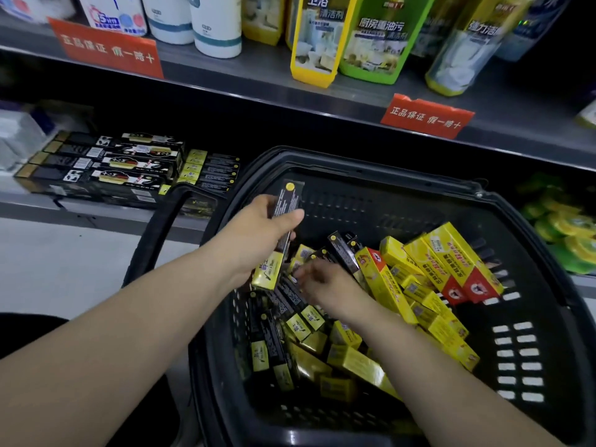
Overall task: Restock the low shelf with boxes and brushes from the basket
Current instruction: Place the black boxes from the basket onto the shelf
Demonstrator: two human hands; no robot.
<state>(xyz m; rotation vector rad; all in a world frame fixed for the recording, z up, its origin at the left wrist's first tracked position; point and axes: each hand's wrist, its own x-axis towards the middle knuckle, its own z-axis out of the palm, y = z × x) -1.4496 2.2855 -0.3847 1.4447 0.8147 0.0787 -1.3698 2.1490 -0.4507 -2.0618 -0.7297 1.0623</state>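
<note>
Black-and-yellow box (289, 196) held over the basket (354, 162): the picking step is in hand.
The box is clamped by the curled fingers of the left hand (267, 224). Its long axis is steeply tilted, with the black end pointed up and away towards the shelving and the yellow end down towards the pile. The right hand (325, 285) is set among the loose boxes; whether its blurred fingers are closed on one cannot be told. Next, a swing leftward to the low shelf (96, 211) is judged needed, with the box laid flat beside the matching row (208, 171).
</note>
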